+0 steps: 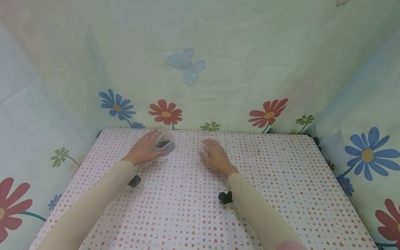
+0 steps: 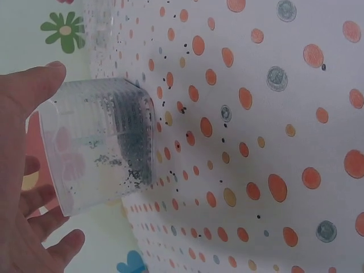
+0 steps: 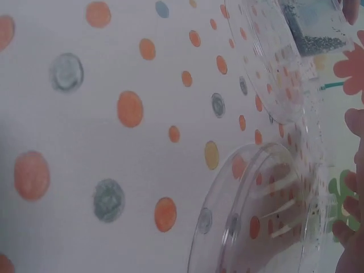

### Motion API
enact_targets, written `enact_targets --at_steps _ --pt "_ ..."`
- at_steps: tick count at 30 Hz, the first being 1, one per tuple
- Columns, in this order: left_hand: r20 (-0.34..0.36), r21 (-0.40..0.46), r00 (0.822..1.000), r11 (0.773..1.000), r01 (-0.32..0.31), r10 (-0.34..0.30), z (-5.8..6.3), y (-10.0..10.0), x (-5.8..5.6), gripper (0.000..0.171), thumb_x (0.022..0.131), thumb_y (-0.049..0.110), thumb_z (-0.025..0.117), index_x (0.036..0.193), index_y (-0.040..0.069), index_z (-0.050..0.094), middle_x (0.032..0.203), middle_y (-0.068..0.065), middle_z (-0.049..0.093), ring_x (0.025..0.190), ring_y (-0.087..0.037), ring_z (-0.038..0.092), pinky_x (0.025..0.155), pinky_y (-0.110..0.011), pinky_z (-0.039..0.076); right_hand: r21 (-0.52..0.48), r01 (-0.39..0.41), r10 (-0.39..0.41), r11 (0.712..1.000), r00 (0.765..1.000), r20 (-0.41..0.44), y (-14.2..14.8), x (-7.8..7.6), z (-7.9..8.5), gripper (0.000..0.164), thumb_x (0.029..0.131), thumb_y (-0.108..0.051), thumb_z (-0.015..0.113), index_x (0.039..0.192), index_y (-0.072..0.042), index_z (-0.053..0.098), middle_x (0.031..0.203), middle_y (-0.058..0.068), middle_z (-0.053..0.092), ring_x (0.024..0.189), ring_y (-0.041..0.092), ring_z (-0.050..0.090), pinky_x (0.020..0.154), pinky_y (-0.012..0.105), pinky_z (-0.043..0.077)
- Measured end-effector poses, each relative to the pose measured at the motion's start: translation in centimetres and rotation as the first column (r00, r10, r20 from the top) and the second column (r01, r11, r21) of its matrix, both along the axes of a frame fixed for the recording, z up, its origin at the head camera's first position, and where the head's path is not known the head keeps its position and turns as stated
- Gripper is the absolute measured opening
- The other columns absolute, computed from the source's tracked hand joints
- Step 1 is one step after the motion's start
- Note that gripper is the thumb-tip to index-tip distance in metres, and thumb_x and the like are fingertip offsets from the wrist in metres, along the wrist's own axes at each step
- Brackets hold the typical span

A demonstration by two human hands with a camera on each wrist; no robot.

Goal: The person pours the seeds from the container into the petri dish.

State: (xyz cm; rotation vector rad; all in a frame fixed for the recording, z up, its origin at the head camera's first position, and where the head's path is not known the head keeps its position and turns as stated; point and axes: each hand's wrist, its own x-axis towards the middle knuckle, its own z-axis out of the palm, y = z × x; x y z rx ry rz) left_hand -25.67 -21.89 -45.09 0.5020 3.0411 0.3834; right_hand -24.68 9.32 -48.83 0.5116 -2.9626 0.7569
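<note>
A clear plastic tub [image 2: 85,162] with dark, seed-like grains [image 2: 133,133] in its bottom stands upright near the table's back edge. My left hand [image 1: 146,147] is at the tub's left side, its thumb by the near rim and its fingers spread around the far side. Those fingers look loose, and firm contact is hard to make out. To the right, my right hand [image 1: 217,158] hovers low with relaxed fingers and nothing in it. Near it in the right wrist view lies a clear round dish or lid [image 3: 227,227]; another clear round piece [image 3: 267,62] lies closer to the tub.
Dark specks [image 2: 182,107] are scattered over the dotted tablecloth [image 1: 193,215] near the tub. Another faint transparent round piece [image 1: 250,149] lies to the right of my right hand. A floral curtain [image 1: 231,86] hangs behind the table and on both sides.
</note>
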Motion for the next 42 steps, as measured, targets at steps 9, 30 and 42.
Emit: enact_targets --at_steps 9,30,42 --pt "0.022 0.023 1.0 1.0 0.002 -0.003 -0.2 -0.2 -0.5 0.093 0.085 0.053 0.065 0.155 0.018 0.017 0.162 -0.013 0.015 0.148 -0.036 0.021 0.116 -0.057 0.028 0.037 -0.005 0.005 0.999 1.0 -0.019 -0.5 -0.7 -0.3 0.06 0.097 -0.042 0.053 0.145 -0.008 0.04 0.152 0.014 0.037 0.144 0.03 0.031 0.118 0.05 0.027" --pt "0.133 0.196 0.989 0.976 -0.093 0.067 -1.2 -0.1 -1.4 0.111 0.079 0.049 0.074 0.156 0.013 0.003 0.162 -0.017 0.011 0.147 -0.039 0.02 0.116 -0.059 0.026 0.086 0.03 -0.033 0.996 0.999 0.032 -0.9 -2.1 -1.0 0.066 0.095 -0.045 0.053 0.146 -0.006 0.039 0.154 0.015 0.036 0.147 0.032 0.024 0.12 0.051 0.023" --pt "0.171 0.225 0.974 0.956 -0.188 0.151 -1.7 0.0 -1.7 0.108 0.077 0.048 0.076 0.156 0.014 0.01 0.159 -0.016 0.02 0.143 -0.038 0.03 0.113 -0.057 0.032 0.12 0.027 -0.032 0.992 0.999 0.037 -1.1 -2.4 -1.2 0.068 0.095 -0.047 0.054 0.145 -0.004 0.04 0.154 0.015 0.035 0.149 0.035 0.018 0.119 0.055 0.022"
